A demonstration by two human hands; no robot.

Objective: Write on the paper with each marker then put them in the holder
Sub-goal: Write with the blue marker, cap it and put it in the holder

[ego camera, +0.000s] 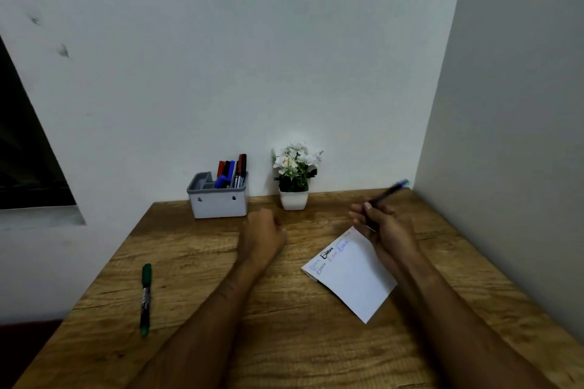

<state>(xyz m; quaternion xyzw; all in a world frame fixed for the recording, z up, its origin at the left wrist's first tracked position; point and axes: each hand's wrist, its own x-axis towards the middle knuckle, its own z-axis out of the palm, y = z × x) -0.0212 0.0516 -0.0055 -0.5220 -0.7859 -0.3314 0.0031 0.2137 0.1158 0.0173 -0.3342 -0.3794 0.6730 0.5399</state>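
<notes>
My right hand (384,224) grips a thin dark pen with a blue end (390,190), held above the far corner of the white paper (354,278). The paper lies tilted on the wooden desk (221,309) and carries several written words along its upper left edge. My left hand (264,232) rests on the desk as a closed fist, left of the paper. A grey-rimmed white holder (218,200) stands by the wall with several red, black and blue markers upright in it. A green marker (146,298) lies on the desk at the left.
A small white pot of white flowers (295,175) stands by the wall, right of the holder. A wall closes the desk's right side (505,136). A dark window (25,151) is at the far left.
</notes>
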